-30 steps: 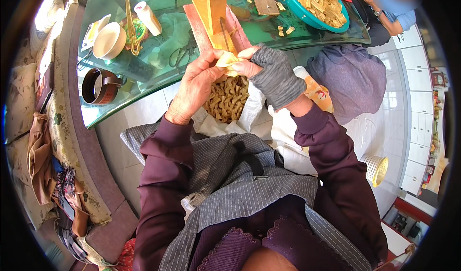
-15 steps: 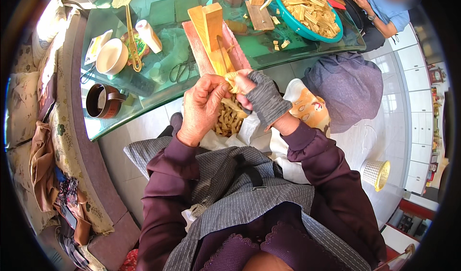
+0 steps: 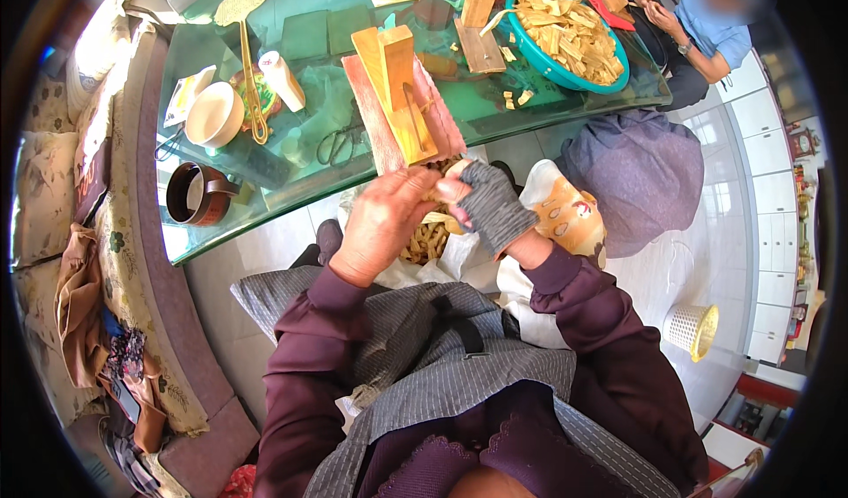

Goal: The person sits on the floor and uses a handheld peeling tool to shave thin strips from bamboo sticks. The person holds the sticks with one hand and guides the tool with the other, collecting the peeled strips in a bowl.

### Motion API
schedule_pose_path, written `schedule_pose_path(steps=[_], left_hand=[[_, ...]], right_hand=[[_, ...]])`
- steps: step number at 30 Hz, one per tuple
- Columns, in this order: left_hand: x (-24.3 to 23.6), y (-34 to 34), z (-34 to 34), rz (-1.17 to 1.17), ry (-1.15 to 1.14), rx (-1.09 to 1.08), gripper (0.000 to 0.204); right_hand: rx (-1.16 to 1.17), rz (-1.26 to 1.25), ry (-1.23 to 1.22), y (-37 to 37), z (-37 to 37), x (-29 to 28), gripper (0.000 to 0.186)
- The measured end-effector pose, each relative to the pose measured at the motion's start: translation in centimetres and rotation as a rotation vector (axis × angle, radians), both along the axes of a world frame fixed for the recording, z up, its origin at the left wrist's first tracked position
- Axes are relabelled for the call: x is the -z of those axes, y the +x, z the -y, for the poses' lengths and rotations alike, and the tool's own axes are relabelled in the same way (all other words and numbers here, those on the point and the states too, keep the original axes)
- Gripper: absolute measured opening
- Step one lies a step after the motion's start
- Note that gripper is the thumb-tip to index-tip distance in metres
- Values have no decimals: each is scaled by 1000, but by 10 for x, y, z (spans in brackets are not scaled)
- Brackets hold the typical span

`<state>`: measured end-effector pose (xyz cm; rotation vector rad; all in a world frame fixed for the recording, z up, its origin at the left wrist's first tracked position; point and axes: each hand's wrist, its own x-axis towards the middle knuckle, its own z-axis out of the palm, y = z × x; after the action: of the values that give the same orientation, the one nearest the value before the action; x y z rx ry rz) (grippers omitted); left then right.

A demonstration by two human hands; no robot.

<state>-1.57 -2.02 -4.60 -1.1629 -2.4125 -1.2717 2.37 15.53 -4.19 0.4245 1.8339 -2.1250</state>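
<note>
The left hand (image 3: 378, 224) and grey-wrapped right hand (image 3: 493, 205) meet over yellowish pieces (image 3: 426, 244), just beside a wooden stand (image 3: 397, 61) on the glass bench (image 3: 530, 114).

The tall, angular yellow-wood stand (image 3: 402, 101) is blocking the way straight ahead. On its near side, the bare left hand (image 3: 384, 220) and the grey-wrapped right hand (image 3: 488, 196) are filling the space. To its right, a gap is running over the green glass table (image 3: 530, 120) before the round teal plastic basin (image 3: 546, 70); a wooden block on a plank (image 3: 480, 34) is narrowing its far part. Farther left, a white cylindrical bottle (image 3: 283, 83), long gold skimmer (image 3: 249, 83) and round cream bowl (image 3: 215, 116) are crowding passage.
</note>
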Motion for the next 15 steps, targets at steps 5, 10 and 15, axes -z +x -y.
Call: schedule_pose_path(steps=[5, 10, 15], left_hand=[[-2, 4, -1, 46, -226, -17, 37], [8, 3, 1, -72, -211, 7, 32], [10, -11, 13, -337, -136, 38, 24]], right_hand=[[-158, 165, 170, 5, 4, 6, 24], [-329, 40, 331, 13, 8, -12, 29], [-380, -887, 708, 24, 21, -37, 25]])
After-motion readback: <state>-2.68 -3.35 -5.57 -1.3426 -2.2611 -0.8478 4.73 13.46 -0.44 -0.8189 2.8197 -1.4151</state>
